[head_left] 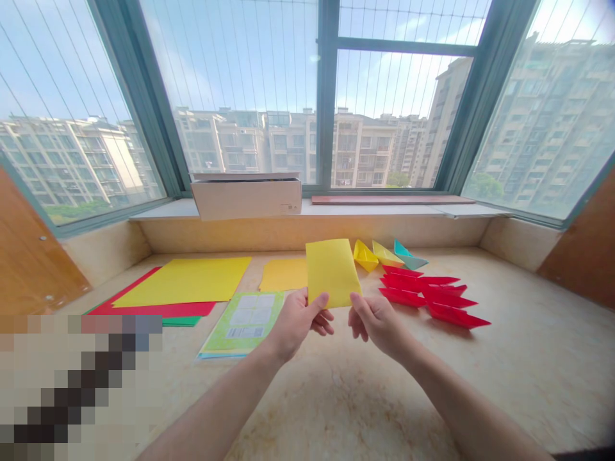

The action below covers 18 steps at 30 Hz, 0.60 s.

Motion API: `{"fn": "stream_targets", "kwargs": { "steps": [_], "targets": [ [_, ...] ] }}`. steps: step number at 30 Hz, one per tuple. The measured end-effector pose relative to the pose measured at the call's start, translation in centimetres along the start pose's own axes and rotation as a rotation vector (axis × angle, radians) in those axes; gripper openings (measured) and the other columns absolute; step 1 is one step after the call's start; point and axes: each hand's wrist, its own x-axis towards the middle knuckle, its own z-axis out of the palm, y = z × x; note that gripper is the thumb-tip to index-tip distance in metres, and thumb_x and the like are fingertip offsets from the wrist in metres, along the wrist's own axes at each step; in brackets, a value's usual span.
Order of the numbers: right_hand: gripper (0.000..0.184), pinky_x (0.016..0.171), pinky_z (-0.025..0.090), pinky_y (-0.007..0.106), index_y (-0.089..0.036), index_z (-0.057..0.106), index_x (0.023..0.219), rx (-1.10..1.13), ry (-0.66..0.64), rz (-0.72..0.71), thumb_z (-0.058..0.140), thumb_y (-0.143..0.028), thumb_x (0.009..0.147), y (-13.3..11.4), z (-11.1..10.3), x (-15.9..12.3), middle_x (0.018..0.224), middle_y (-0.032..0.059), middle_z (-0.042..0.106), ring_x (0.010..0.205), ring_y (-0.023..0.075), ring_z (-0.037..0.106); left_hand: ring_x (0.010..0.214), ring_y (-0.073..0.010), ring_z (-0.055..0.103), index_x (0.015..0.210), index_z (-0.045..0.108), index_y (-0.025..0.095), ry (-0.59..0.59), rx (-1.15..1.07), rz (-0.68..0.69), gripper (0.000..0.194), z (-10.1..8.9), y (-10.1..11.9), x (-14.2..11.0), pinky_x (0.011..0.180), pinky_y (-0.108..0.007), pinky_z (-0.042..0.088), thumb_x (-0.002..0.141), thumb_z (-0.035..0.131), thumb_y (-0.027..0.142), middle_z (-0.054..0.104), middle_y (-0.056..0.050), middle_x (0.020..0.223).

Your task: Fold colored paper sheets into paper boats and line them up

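Observation:
I hold a folded yellow paper sheet (331,270) upright above the stone counter. My left hand (298,320) pinches its lower left corner with thumb and fingers closed on it. At the lower right corner my right hand (375,320) grips the sheet the same way. Behind the sheet, another yellow paper (283,274) lies flat on the counter.
Several red paper boats (432,296) lie to the right, with two yellow boats (375,255) and a teal boat (407,253) behind them. A stack of yellow, red and green sheets (177,288) and a paper pack (243,323) lie left. A cardboard box (246,195) stands on the windowsill.

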Motion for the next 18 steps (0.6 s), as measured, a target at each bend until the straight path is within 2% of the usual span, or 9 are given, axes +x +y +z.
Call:
{"fn": "stream_targets", "kwargs": {
  "steps": [3,7,10,14,18],
  "targets": [
    [0.074,0.038,0.032,0.02,-0.015,0.059,0.054,0.109,-0.062,-0.005,0.03,-0.07,0.093,0.32,0.03,0.14,0.042,0.003,0.055,0.035,0.0093,0.046,0.045,-0.0137,0.063,0.077,0.054,0.013,-0.014,0.045,0.057,0.048,0.06,-0.11,0.09,0.042,-0.021,0.046,0.084,0.059,0.06,0.062,-0.001,0.059],
    [0.074,0.035,0.03,0.021,-0.015,0.057,0.055,0.192,-0.146,0.028,0.027,-0.072,0.092,0.32,-0.19,0.46,0.041,0.0011,0.052,0.033,0.0101,0.044,0.043,-0.0136,0.062,0.08,0.052,0.015,-0.018,0.061,0.117,0.046,0.14,-0.13,0.03,0.04,-0.021,0.045,0.086,0.056,0.06,0.06,0.001,0.058],
    [0.069,0.037,0.029,0.021,-0.017,0.051,0.05,0.112,-0.158,0.022,0.036,-0.072,0.09,0.13,-0.46,0.69,0.039,-0.0008,0.048,0.033,0.0092,0.042,0.043,-0.0133,0.061,0.08,0.05,0.016,-0.015,0.066,0.148,0.045,0.19,0.02,-0.04,0.039,-0.021,0.045,0.087,0.054,0.06,0.06,0.002,0.058],
    [0.072,0.042,0.031,0.021,-0.019,0.046,0.044,-0.062,-0.152,-0.005,0.03,-0.068,0.094,0.01,-0.86,0.69,0.036,-0.0015,0.045,0.035,0.0082,0.041,0.043,-0.0141,0.062,0.08,0.051,0.016,-0.02,0.064,0.154,0.044,0.13,0.27,-0.12,0.039,-0.021,0.044,0.086,0.056,0.059,0.06,0.001,0.057],
    [0.074,0.043,0.03,0.021,-0.02,0.043,0.041,-0.166,-0.14,-0.002,0.026,-0.066,0.096,0.24,-0.86,0.51,0.034,-0.002,0.041,0.034,0.008,0.039,0.043,-0.0146,0.062,0.074,0.057,0.013,-0.049,0.026,0.06,0.048,-0.22,0.4,-0.08,0.039,-0.021,0.042,0.086,0.058,0.059,0.061,-0.002,0.055]
  ]
}}
